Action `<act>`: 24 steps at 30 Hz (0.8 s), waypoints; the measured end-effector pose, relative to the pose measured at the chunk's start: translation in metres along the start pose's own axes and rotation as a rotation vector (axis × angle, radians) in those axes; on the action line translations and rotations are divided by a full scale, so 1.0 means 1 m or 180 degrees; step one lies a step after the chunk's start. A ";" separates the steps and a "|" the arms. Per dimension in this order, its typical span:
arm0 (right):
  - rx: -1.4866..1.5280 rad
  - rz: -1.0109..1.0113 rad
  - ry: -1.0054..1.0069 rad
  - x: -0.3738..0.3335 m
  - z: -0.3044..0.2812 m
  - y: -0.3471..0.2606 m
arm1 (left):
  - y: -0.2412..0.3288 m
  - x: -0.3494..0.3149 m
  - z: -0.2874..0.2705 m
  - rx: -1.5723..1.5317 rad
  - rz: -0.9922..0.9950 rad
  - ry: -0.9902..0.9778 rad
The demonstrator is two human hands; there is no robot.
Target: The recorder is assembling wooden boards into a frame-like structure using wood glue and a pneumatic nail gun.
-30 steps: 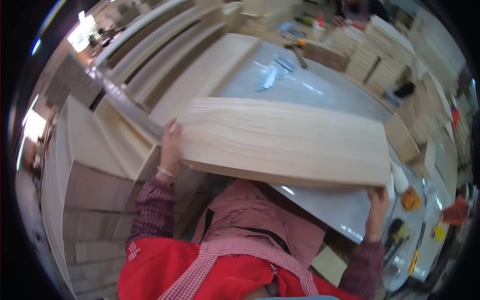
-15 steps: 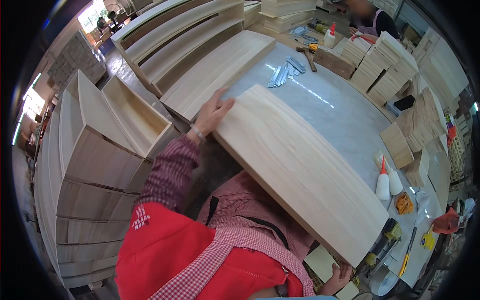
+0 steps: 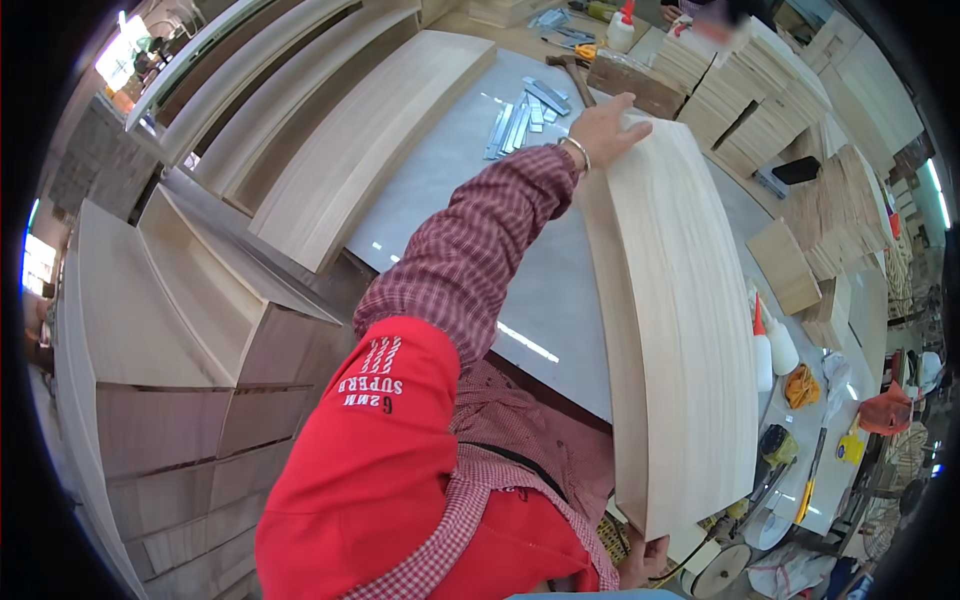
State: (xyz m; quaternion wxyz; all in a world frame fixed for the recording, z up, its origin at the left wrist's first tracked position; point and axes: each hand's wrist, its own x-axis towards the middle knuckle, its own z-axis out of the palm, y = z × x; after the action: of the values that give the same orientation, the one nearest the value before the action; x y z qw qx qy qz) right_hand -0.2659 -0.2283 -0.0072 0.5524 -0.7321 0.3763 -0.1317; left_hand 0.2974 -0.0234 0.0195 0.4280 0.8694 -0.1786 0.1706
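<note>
A long, pale wooden drawer box (image 3: pixel 690 300) slants across the right half of the tabletop, its broad flat face up and one narrow side toward my left. My left hand (image 3: pixel 608 135) reaches far forward and grips its far end, thumb on the top face. At the near end, low in the picture, my right hand (image 3: pixel 645 562) holds the bottom corner from below; its fingers are only partly visible. Left of the box, several flat metal strips (image 3: pixel 522 118) lie in a loose pile, with a hammer (image 3: pixel 574 75) just beyond.
Another wooden drawer box (image 3: pixel 375 150) lies along the table's left edge. Stacked drawers (image 3: pixel 160 430) stand at left. To the right are glue bottles (image 3: pixel 780 345), an orange cloth (image 3: pixel 801 386), a power drill (image 3: pixel 777 446) and wood panel stacks (image 3: pixel 845 215). A person's hand (image 3: pixel 670 12) shows at the far side.
The drawer box has turned so its far end swung right and away from me. My left hand went with it, forward and right. My right hand stays at the near end.
</note>
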 end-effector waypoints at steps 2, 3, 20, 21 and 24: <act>-0.0043 -0.0368 0.0252 0.001 0.019 0.006 | 0.004 -0.020 0.011 -0.0353 0.0257 0.0247; -0.0054 -0.0335 0.0322 0.004 0.027 0.012 | 0.003 -0.034 0.010 -0.0404 0.0277 0.0192; -0.0959 -0.0820 -0.1652 0.038 0.137 -0.082 | 0.102 -0.295 -0.067 -0.2674 -0.0362 -0.0491; -0.0929 -0.0776 -0.1636 0.040 0.138 -0.079 | 0.102 -0.301 -0.068 -0.2660 -0.0371 -0.0546; -0.0391 -0.1086 -0.1546 0.043 0.140 -0.066 | 0.104 -0.313 -0.069 -0.2056 0.0148 -0.0541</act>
State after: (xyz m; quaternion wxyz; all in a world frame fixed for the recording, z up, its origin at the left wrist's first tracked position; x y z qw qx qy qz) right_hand -0.1248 -0.1514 -0.0062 0.5507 -0.8269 0.1121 -0.0207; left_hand -0.0350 0.0241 -0.0102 0.6610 0.6956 -0.2783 0.0417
